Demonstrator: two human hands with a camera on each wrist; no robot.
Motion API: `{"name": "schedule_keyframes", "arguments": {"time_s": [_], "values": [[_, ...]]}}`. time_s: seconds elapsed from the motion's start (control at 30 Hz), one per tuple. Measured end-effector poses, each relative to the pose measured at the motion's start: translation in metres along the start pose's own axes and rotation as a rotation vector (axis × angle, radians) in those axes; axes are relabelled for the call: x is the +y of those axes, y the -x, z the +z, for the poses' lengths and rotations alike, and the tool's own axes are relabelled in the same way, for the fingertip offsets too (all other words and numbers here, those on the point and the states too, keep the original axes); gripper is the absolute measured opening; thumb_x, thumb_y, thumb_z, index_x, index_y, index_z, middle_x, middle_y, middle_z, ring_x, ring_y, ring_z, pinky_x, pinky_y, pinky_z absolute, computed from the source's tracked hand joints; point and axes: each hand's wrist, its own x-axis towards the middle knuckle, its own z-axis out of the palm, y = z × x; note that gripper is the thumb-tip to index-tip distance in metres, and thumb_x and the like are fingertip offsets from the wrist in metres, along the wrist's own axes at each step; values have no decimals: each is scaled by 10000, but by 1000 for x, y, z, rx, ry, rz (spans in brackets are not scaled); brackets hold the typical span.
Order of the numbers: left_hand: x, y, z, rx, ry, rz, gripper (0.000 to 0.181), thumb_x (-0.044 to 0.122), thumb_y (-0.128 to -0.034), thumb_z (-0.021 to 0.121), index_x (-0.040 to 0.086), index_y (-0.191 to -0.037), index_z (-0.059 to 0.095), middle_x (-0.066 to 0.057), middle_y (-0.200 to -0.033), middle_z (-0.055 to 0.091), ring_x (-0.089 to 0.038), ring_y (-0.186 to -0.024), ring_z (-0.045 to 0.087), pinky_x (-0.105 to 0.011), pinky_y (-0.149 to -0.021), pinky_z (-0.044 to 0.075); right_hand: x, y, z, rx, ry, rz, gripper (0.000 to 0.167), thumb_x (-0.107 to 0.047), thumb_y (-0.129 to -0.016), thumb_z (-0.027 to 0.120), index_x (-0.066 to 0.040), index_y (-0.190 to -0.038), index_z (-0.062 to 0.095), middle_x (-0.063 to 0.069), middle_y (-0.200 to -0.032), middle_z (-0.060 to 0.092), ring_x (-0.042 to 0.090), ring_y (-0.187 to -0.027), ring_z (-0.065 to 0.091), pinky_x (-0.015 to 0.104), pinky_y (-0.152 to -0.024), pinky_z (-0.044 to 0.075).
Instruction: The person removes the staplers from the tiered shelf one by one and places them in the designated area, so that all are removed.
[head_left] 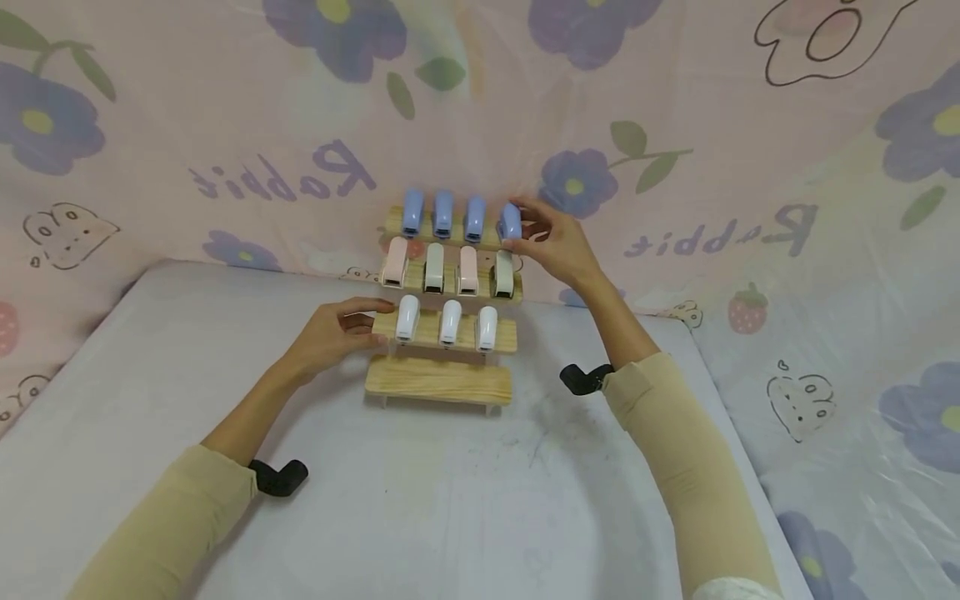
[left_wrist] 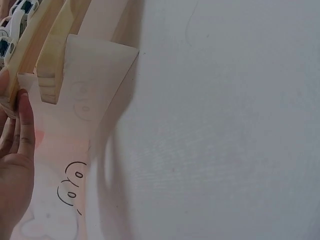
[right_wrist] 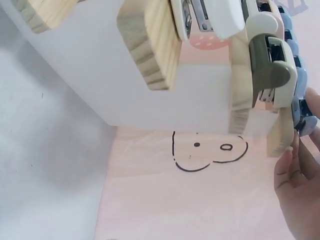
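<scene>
My right hand [head_left: 558,243] pinches the rightmost blue stapler [head_left: 510,222] at the right end of the top board of a wooden tiered stand [head_left: 438,380]; the right wrist view shows the fingers of this hand [right_wrist: 302,187] at that stapler [right_wrist: 306,122]. Other blue staplers [head_left: 443,213] stand to its left. My left hand [head_left: 322,337] grips the left end of the third board down, beside a white stapler [head_left: 408,318]. In the left wrist view, thumb and fingers of this hand [left_wrist: 17,175] lie on both sides of the board end.
Pink [head_left: 395,262] and green staplers [head_left: 503,273] alternate on the second board. More white staplers [head_left: 487,327] stand on the third. The stand is on a white-covered table [head_left: 450,500], with a printed cloth [head_left: 480,108] behind. Black curved pieces [head_left: 281,477] stick out at both sleeve cuffs.
</scene>
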Motion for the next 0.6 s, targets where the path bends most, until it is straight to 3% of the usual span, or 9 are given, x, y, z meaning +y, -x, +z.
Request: {"name": "schedule_keyframes", "arguments": {"time_s": [0.23,0.43,0.6], "values": [[2,0,0,-10,-2,-28,493,203,-873,788,103,-1330,634,-94,-1335,612,-256,-1094,614,-223,-854,512,4,6,-8,10,-10,24,621,-203,-846,811,-159,-1410,557,110,-1261,633,232,-970,588,309,-826,484],[3,2,0,0,-35,-45,504,211,-887,774,110,-1354,613,-96,-1371,581,-268,-1149,592,-220,-885,486,11,11,-17,9,-22,25,616,-197,-861,799,-167,-1422,548,115,-1305,611,260,-1043,614,338,-862,514],[5,2,2,-9,-28,-43,506,193,-889,771,100,-1357,604,-97,-1378,571,-285,-1152,588,-220,-878,488,17,17,-23,5,-97,35,621,-136,-874,778,-136,-1439,520,137,-1344,577,301,-1114,616,326,-878,529]]}}
